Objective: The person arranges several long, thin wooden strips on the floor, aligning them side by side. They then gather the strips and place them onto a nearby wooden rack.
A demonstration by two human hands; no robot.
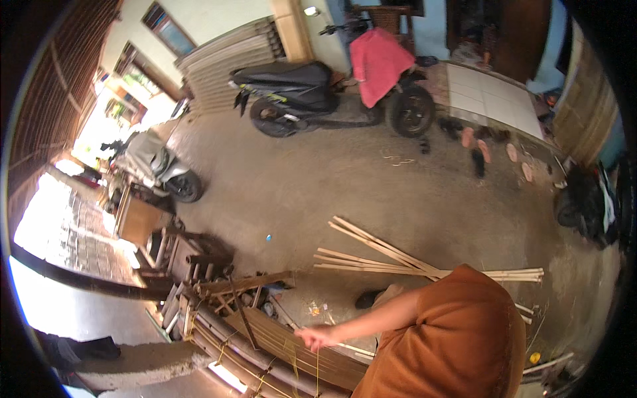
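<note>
My right hand (317,337) reaches in from the lower right, below a brown sleeve (451,338). Its fingers are closed, and a thin yellow string (318,373) runs down from them. Under and beside the hand lies a frame of brown bamboo poles (242,339), with more yellow string tied round it. Flat brown slats (298,355) fill part of this frame. A thin dark rod slants toward the fingers from the upper left; whether they touch it I cannot tell. My left hand is out of view.
Pale bamboo strips (371,262) lie on the concrete floor beyond my arm. A dark scooter (298,93) with a red cloth (379,63) stands at the far wall, another scooter (159,166) at left. Several sandals (484,151) lie by a tiled step (488,96). Wooden furniture (186,255) stands left.
</note>
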